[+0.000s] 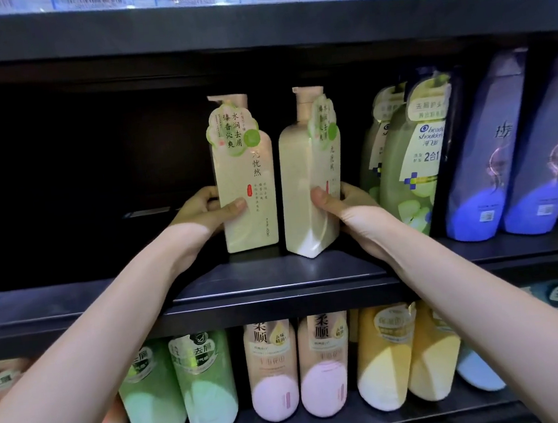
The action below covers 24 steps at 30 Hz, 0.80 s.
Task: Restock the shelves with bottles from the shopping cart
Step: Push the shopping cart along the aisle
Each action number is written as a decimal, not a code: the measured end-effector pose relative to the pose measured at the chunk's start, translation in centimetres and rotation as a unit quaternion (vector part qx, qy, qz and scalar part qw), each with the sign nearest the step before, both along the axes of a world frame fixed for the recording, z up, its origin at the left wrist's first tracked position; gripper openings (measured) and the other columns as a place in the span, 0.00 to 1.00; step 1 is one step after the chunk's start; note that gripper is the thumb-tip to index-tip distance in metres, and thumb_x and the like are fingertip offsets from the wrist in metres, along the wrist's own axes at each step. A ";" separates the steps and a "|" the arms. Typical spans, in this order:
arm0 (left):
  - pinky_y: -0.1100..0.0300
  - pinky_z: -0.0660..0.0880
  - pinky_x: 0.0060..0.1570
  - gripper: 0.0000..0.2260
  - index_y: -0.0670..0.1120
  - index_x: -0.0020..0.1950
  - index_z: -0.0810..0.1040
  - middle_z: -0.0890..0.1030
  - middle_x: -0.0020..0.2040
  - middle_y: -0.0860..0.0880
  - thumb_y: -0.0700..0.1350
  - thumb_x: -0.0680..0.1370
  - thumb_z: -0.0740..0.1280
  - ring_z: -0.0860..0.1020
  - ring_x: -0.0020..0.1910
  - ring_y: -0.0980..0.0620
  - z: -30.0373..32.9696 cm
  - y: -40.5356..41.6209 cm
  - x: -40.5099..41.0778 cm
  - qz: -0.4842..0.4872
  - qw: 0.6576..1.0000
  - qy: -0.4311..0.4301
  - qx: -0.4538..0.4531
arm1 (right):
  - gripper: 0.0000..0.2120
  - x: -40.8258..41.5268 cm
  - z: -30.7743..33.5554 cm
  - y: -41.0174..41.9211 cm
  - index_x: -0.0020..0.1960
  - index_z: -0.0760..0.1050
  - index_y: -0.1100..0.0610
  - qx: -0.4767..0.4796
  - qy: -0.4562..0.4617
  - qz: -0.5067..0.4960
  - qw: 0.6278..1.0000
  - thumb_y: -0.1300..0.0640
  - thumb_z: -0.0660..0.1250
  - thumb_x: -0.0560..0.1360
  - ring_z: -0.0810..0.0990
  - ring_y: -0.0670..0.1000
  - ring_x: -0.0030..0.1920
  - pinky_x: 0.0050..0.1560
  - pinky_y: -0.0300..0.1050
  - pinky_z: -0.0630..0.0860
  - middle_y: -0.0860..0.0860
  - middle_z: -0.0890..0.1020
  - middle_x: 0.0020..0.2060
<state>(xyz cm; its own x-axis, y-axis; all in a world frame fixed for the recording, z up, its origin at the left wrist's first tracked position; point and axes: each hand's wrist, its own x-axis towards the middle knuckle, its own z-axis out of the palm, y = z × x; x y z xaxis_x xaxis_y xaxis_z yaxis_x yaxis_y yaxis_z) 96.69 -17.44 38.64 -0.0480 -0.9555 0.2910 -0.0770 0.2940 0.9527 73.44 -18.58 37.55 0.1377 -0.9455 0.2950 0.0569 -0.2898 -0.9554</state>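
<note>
Tipping is the likeliest mishap: the right bottle (308,180) stands turned corner-on near the front lip of the middle shelf (278,280), its label facing away toward the green head & shoulders bottles (407,163), and it looks slightly tilted, so letting go before its base sits flat could send it forward off the edge or sideways into those neighbours. Twisting it to face front risks knocking the left bottle (244,177), which stands just beside it with only a narrow gap between them. The left hand (207,212) has its grip wrapped round the lower part of the left bottle, thumb across the front and fingers behind; the right hand (342,201) holds the right bottle the same way, thumb on the near face and fingers curled round the far side. Both bottles are tall, cream to pale green, square-shouldered, with pale pink pump tops and scalloped green hang tags printed in Chinese; smooth plastic sides may slip in a loose hold. Left of the left bottle the shelf is dark and I cannot tell what it holds. The shopping cart is out of sight.
</note>
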 end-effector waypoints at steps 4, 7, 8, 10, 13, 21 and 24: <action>0.58 0.77 0.56 0.19 0.38 0.67 0.70 0.80 0.60 0.41 0.40 0.77 0.67 0.80 0.58 0.46 0.0 0.1 0.1 0.000 1.000 0.003 0.003 | 0.35 -0.1 0.0 0.2 0.64 0.75 0.59 0.010 -0.011 0.042 0.999 0.46 0.74 0.60 0.81 0.51 0.58 0.60 0.43 0.75 0.53 0.83 0.57; 0.55 0.75 0.59 0.18 0.39 0.66 0.71 0.80 0.60 0.42 0.41 0.77 0.67 0.80 0.58 0.46 -0.2 0.0 0.2 -0.003 1.000 -0.002 0.006 | 0.36 0.2 0.1 0.4 0.65 0.73 0.58 0.011 -0.027 0.005 1.000 0.46 0.75 0.59 0.82 0.52 0.57 0.57 0.46 0.77 0.53 0.82 0.57; 0.53 0.74 0.60 0.18 0.41 0.66 0.72 0.81 0.60 0.43 0.43 0.77 0.67 0.79 0.59 0.46 -0.2 0.0 0.3 0.001 1.000 -0.010 0.007 | 0.37 0.4 0.1 0.3 0.65 0.72 0.58 0.010 -0.022 -0.026 0.999 0.46 0.76 0.59 0.82 0.53 0.56 0.56 0.46 0.78 0.53 0.82 0.58; 0.50 0.72 0.64 0.16 0.45 0.63 0.74 0.81 0.59 0.46 0.45 0.76 0.68 0.79 0.59 0.47 -0.3 -0.1 0.6 0.017 0.999 -0.032 0.007 | 0.32 0.6 0.0 0.0 0.65 0.70 0.59 0.004 -0.002 -0.086 0.996 0.50 0.76 0.66 0.81 0.53 0.56 0.56 0.49 0.78 0.53 0.81 0.58; 0.51 0.74 0.63 0.12 0.50 0.59 0.77 0.82 0.56 0.48 0.47 0.75 0.70 0.80 0.57 0.49 -0.5 -0.1 0.8 0.037 0.998 -0.047 -0.007 | 0.24 0.5 -0.1 -0.5 0.67 0.66 0.59 -0.017 0.055 -0.149 0.987 0.55 0.70 0.75 0.78 0.52 0.52 0.55 0.47 0.75 0.52 0.79 0.56; 0.71 0.76 0.38 0.20 0.45 0.55 0.75 0.81 0.49 0.50 0.40 0.67 0.77 0.80 0.44 0.58 -1.2 -0.3 0.7 0.110 0.988 -0.097 -0.054 | 0.23 0.3 -0.3 -0.5 0.67 0.67 0.63 -0.024 0.215 -0.235 0.947 0.54 0.68 0.77 0.75 0.60 0.62 0.63 0.53 0.72 0.59 0.76 0.63; 0.73 0.75 0.36 0.19 0.45 0.55 0.76 0.81 0.48 0.51 0.40 0.67 0.78 0.80 0.41 0.61 -1.3 -0.6 -0.1 0.122 0.986 -0.097 -0.061 | 0.22 0.6 0.0 -0.4 0.66 0.68 0.64 -0.013 0.275 -0.259 0.926 0.52 0.65 0.78 0.75 0.61 0.63 0.58 0.48 0.71 0.60 0.76 0.63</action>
